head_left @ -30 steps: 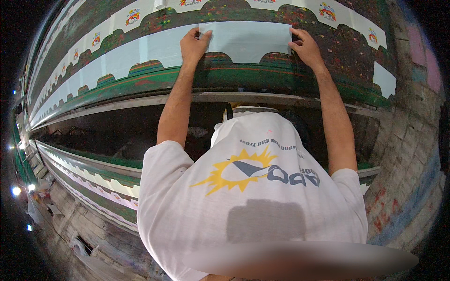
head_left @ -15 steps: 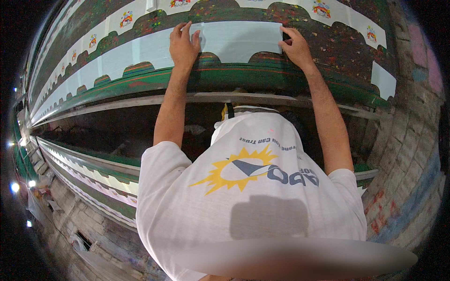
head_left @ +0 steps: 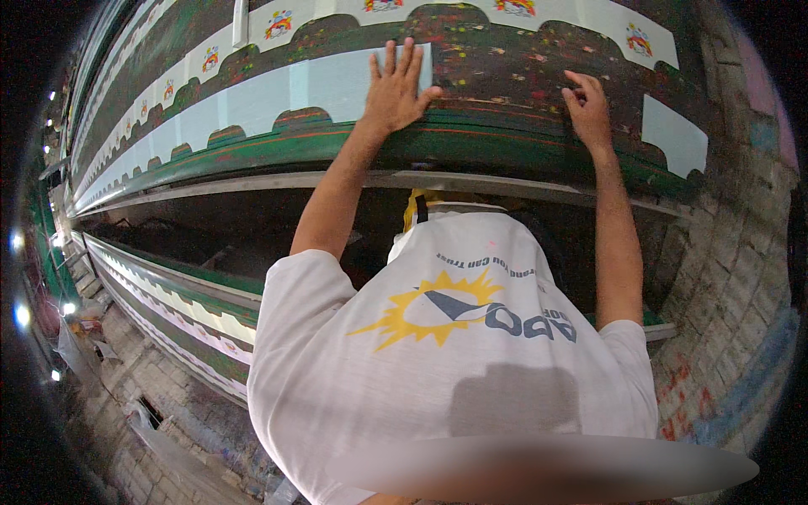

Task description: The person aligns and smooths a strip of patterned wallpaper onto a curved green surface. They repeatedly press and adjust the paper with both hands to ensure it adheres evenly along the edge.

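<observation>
My left hand [head_left: 399,88] lies flat with fingers spread on the right end of a row of pale blue, scallop-edged panels [head_left: 328,82]. Whether the panels are paper or cloth I cannot tell. Over the dark, paint-speckled surface of the long table [head_left: 497,80], my right hand [head_left: 589,109] is half curled. Its thumb and forefinger are a little apart, and I see nothing between them. Farther right, a separate pale blue piece [head_left: 675,135] lies near the table's end.
Behind, a row of white scalloped panels [head_left: 581,18] bears colourful printed pictures. A narrow white bar [head_left: 241,23] lies across that row. The table's near rail [head_left: 505,181] runs in front of me. Another long table with panels [head_left: 168,307] stands at the lower left, beside a brick floor [head_left: 724,278].
My left hand has moved right along the blue row and flattened. My right hand has come away from the panel's end, and the panel stretch that lay between my hands is gone from there.
</observation>
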`<move>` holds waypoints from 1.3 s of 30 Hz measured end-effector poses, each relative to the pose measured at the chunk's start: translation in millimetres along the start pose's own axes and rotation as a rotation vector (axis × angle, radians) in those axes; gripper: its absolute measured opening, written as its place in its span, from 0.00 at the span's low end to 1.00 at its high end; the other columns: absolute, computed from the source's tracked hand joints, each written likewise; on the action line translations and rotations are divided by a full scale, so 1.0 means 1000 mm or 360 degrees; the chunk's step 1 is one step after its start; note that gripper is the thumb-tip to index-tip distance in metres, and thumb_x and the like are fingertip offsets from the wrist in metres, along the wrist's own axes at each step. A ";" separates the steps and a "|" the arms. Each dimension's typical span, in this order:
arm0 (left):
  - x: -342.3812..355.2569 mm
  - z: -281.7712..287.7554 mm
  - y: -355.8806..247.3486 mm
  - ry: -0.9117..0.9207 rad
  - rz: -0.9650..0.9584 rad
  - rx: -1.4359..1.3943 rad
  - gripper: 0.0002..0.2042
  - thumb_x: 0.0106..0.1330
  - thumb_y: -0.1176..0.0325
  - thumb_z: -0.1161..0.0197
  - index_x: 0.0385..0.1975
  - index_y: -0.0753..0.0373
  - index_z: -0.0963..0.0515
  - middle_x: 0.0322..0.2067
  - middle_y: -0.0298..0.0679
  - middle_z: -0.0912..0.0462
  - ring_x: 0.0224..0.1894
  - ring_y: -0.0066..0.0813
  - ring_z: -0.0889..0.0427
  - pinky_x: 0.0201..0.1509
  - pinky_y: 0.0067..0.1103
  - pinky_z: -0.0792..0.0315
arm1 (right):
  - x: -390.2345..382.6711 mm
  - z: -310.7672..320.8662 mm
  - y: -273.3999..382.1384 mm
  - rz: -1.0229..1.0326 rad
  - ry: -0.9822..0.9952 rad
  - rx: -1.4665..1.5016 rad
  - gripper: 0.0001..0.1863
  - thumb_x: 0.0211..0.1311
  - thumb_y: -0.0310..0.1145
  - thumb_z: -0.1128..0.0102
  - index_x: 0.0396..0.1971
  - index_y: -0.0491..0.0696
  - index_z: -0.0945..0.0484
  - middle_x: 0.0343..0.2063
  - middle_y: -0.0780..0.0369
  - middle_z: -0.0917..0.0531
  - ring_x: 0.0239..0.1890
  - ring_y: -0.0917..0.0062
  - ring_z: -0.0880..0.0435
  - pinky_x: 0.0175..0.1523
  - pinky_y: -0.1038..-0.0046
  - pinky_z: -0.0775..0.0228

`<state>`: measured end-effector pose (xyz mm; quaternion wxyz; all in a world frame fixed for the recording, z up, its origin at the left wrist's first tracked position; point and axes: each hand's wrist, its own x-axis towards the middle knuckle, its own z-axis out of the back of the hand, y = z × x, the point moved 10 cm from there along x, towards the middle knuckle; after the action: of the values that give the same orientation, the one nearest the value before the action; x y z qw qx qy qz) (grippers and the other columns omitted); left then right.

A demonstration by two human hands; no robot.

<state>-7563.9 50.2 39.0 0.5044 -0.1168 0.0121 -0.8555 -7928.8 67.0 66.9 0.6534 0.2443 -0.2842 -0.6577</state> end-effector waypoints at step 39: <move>0.082 0.008 -0.328 -0.0023 -0.0080 -0.1270 0.24 0.70 0.63 0.29 0.63 0.62 0.24 0.65 0.51 0.25 0.71 0.54 0.30 0.75 0.43 0.35 | 0.031 0.130 -0.124 0.0381 0.0423 -0.0504 0.09 0.70 0.39 0.38 0.43 0.51 0.20 0.47 0.60 0.18 0.54 0.60 0.19 0.59 0.55 0.28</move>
<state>-7882.1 141.0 107.5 0.3984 -0.3098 0.3371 -0.7948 -8109.1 41.5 76.0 0.7885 0.1878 -0.1160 -0.5741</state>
